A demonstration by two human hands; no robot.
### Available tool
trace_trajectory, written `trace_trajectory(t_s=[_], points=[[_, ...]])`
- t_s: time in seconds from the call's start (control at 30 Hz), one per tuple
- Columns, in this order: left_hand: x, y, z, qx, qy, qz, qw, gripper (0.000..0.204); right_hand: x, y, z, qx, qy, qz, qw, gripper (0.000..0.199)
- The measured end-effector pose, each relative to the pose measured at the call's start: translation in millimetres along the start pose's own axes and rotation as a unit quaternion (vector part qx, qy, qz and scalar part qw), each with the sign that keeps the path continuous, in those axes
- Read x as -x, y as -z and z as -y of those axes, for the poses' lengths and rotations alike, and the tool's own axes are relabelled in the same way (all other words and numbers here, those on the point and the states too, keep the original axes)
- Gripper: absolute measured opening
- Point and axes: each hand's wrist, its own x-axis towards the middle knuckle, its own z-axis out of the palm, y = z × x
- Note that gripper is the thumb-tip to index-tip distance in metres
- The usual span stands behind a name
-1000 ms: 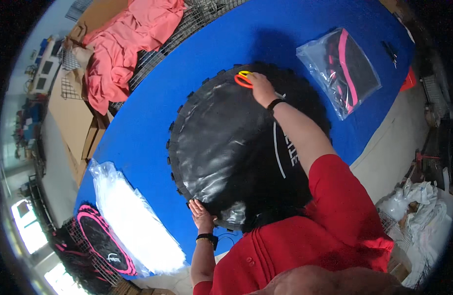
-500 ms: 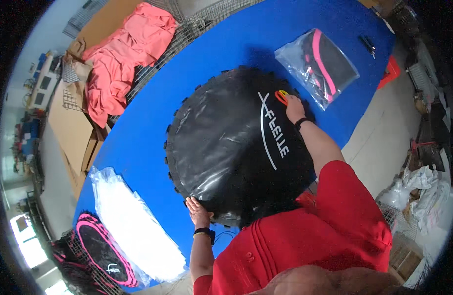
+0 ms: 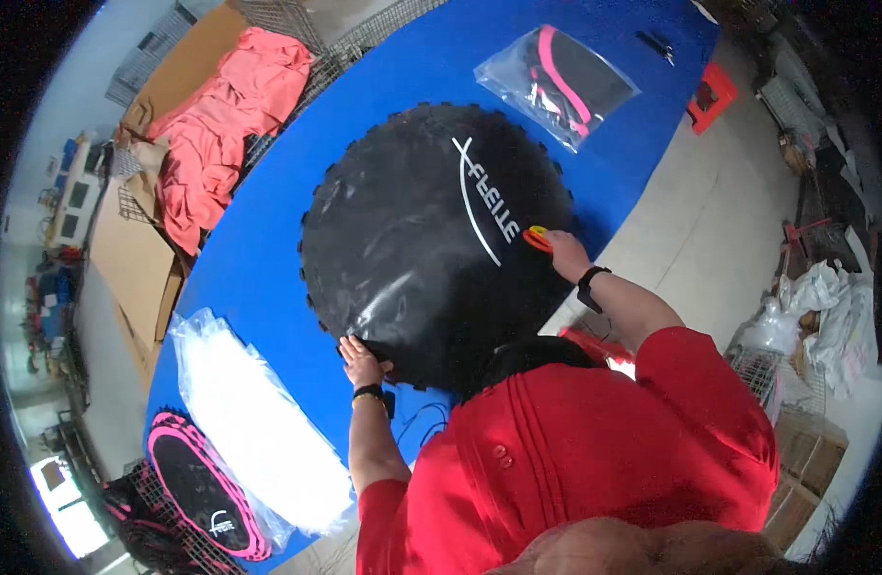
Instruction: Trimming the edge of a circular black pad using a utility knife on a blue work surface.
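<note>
Left hand [image 3: 362, 361] presses flat, fingers spread, on near rim of black round mat [image 3: 417, 240] lying mid blue desk [image 3: 268, 259]. Right hand [image 3: 563, 254] grip closed on orange tool [image 3: 538, 239] at mat's right edge. Best keep mat pinned, work edge slowly.

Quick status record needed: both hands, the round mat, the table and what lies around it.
left hand: pressing the near edge of the black round mat
right hand: at the mat's right edge, holding a small orange tool
table: blue, mat lying flat on it
clear bag: beyond the mat, black and pink item inside
plastic sheets: left of the left hand
</note>
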Motion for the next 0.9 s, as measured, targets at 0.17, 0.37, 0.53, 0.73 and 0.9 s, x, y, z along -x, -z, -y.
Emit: trace_trajectory(t_s=[0.17,0.37,0.53,0.73,0.9], points=[[8,-1,-4,-0.032,0.007,0.001,0.999,0.121,64,-13,21,-0.036,0.089,0.057,0.994,0.044],[40,-29,-23,-0.055,-0.029,0.003,0.998,0.066,110,-28,33,-0.024,0.252,0.07,0.965,0.033],[77,-47,-45,0.065,-0.044,0.006,0.997,0.079,120,-29,53,0.001,0.322,0.164,0.932,0.034],[93,-21,-74,0.091,0.035,0.081,0.992,0.115,91,-24,73,0.076,0.362,0.213,0.904,0.036],[92,-20,-92,0.049,0.074,0.114,0.99,0.129,34,-38,95,0.056,0.454,0.145,0.877,0.033]])
